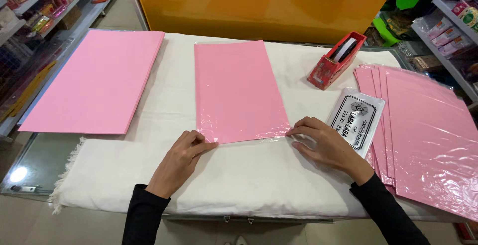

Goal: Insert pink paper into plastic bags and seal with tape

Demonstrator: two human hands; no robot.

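A pink sheet inside a clear plastic sleeve [238, 90] lies in the middle of a white cloth [229, 175]. My left hand [180, 160] pinches the sleeve's near left corner with thumb and fingers. The fingertips of my right hand [326, 145] press the sleeve's near right corner flat on the cloth. Both arms wear black sleeves.
A stack of bare pink sheets [97, 82] lies at the left. Several wrapped pink sheets [428, 135] fan out at the right, with a pack of plastic bags [357, 118] beside them. A red tape dispenser [336, 60] stands behind. Shop shelves flank the glass counter [35, 160].
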